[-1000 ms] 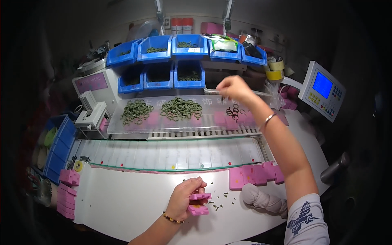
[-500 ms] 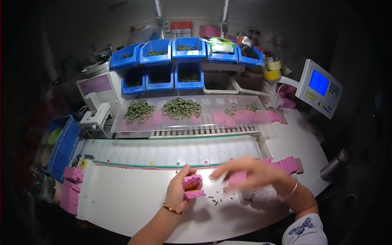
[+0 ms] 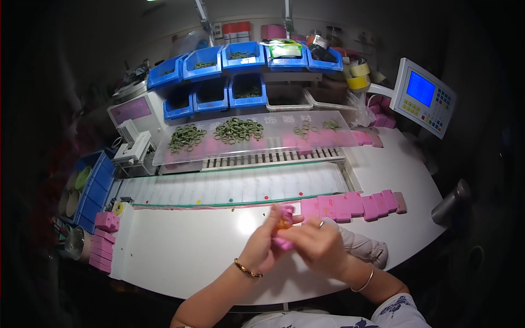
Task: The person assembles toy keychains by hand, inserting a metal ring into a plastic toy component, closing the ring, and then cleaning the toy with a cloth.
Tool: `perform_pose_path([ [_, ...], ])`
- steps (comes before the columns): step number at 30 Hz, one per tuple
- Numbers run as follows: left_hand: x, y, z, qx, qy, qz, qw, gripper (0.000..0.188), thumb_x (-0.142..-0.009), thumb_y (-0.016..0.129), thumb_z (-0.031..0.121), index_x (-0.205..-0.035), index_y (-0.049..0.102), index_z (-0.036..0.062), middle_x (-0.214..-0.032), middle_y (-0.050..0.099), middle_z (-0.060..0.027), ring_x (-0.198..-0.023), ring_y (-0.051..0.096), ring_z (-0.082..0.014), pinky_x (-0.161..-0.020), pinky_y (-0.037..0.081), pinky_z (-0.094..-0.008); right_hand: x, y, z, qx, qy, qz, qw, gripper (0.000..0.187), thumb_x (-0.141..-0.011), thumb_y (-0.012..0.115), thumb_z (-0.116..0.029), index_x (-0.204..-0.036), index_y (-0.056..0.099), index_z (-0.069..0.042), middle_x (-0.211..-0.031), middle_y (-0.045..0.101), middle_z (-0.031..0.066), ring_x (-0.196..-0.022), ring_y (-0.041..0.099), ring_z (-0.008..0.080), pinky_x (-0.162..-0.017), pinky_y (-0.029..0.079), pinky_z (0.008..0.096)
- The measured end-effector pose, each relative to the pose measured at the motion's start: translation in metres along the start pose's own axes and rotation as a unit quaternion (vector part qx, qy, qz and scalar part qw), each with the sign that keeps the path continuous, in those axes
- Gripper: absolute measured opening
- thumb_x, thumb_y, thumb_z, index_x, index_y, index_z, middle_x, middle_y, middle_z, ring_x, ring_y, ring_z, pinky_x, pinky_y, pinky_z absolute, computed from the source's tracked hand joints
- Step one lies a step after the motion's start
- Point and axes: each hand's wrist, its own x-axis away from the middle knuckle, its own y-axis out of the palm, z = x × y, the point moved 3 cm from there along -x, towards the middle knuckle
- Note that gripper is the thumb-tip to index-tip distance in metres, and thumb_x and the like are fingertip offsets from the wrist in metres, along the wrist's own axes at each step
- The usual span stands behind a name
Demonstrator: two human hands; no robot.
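Observation:
Both hands meet over the white table [image 3: 186,251] near its front edge. My left hand [image 3: 268,240] and my right hand [image 3: 316,243] together hold a small pink block [image 3: 284,227], with a bit of orange showing between the fingers. A row of pink blocks [image 3: 355,205] lies just to the right of the hands. Behind them, a clear tilted shelf [image 3: 257,143] carries piles of green rings [image 3: 238,130].
Blue bins [image 3: 243,57] with green parts stand at the back. A control panel with a blue screen [image 3: 424,95] is at the right. Pink blocks [image 3: 104,240] are stacked at the table's left end. A grey cloth [image 3: 363,246] lies by my right wrist.
My right hand came back from the far shelf down to the table front and joined my left hand on the pink block. The left hand lifted the block slightly.

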Motion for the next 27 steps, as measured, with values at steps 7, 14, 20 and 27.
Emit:
perform_pose_path([
  [7,-0.007,-0.010,-0.001,0.132,-0.058,-0.067,0.987,0.072,-0.098,0.031,0.061,-0.105,0.056,-0.0065,-0.072,0.059,-0.0085,-0.062,0.056,-0.0197,-0.057,0.050,-0.0313,0.031,-0.012,-0.032,0.048,-0.123,-0.069,0.989,0.043,-0.078,0.062,-0.010,-0.121,0.063,-0.007,-0.120,0.062,0.0083,-0.107,0.059,0.0176,-0.086,0.047,0.0300],
  [14,-0.002,-0.006,0.010,-0.068,0.009,0.024,0.997,0.070,-0.101,0.025,0.053,-0.106,0.059,-0.0082,-0.067,0.060,-0.0106,-0.052,0.055,-0.0154,-0.048,0.050,-0.0310,0.064,-0.061,0.040,0.079,0.167,-0.231,0.955,0.062,-0.070,0.075,-0.012,-0.130,0.058,-0.014,-0.117,0.060,0.0108,-0.105,0.057,0.0280,-0.089,0.047,0.0372],
  [20,-0.003,-0.001,-0.006,-0.072,0.020,0.015,0.997,0.067,-0.102,0.024,0.049,-0.119,0.055,-0.0087,-0.076,0.062,-0.0111,-0.058,0.057,-0.0152,-0.048,0.052,-0.0305,0.048,-0.070,0.033,0.113,0.118,-0.180,0.970,0.059,-0.070,0.070,-0.001,-0.128,0.060,-0.013,-0.119,0.061,0.0158,-0.094,0.063,0.0322,-0.076,0.052,0.0384],
  [27,-0.002,0.003,-0.009,-0.001,0.016,0.079,0.997,0.060,-0.103,0.027,0.044,-0.123,0.055,-0.0056,-0.093,0.064,-0.0100,-0.080,0.061,-0.0174,-0.072,0.054,-0.0331,0.003,-0.055,-0.015,0.143,-0.061,-0.054,0.986,0.051,-0.076,0.063,-0.008,-0.126,0.063,-0.016,-0.123,0.062,0.0194,-0.075,0.064,0.0213,-0.060,0.051,0.0291],
])
